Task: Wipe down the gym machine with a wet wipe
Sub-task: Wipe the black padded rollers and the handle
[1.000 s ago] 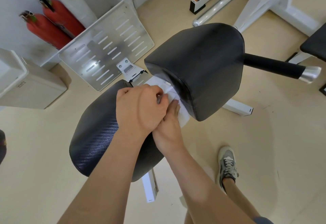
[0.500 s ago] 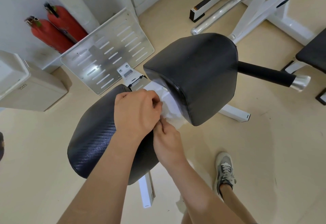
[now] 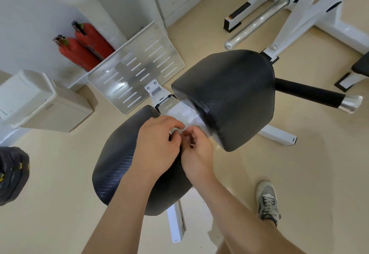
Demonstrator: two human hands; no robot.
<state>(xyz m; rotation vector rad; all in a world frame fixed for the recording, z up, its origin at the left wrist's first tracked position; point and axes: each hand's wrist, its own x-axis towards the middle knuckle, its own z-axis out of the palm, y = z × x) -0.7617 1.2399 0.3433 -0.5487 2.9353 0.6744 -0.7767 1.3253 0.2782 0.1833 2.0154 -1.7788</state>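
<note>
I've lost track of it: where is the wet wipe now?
Centre of the head view: the wet wipe lies between the near pad and the far pad, pinched by the left hand and right hand.

Floor [image 3: 60,173] beige, smooth, evenly lit. White wall [image 3: 30,13] at 10 o'clock, two red fire extinguishers [image 3: 79,53] against it. Slotted metal plate [image 3: 137,67] leans beside them at 11. Beige lidded bin [image 3: 60,109] at 9. White steel frame [image 3: 311,3] with chrome bar [image 3: 257,23] at 1.
</note>
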